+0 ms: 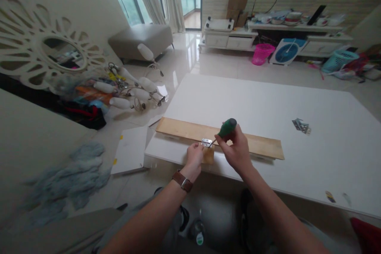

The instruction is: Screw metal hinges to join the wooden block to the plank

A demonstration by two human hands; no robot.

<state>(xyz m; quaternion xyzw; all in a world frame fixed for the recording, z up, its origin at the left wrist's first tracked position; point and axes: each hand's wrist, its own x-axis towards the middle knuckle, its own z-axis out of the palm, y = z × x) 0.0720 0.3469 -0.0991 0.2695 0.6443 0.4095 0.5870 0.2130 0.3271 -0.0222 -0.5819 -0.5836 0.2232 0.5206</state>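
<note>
A long wooden plank (pixel 184 129) lies along the near edge of a white table (pixel 268 111). A small metal hinge (pixel 206 142) sits on the plank's front edge, above a small wooden block (pixel 209 156). My right hand (pixel 235 151) is closed round a green-handled screwdriver (pixel 228 127), its tip pointing down at the hinge. My left hand (pixel 195 156), with a brown watch on the wrist, pinches the hinge and the block from the left.
Several spare metal hinges (pixel 301 126) lie on the table to the right. A white board (pixel 131 149) lies on the floor left of the table. Farther left are a chandelier (pixel 133 91), a mirror and clutter. A pink basket (pixel 262 53) stands by the far cabinet.
</note>
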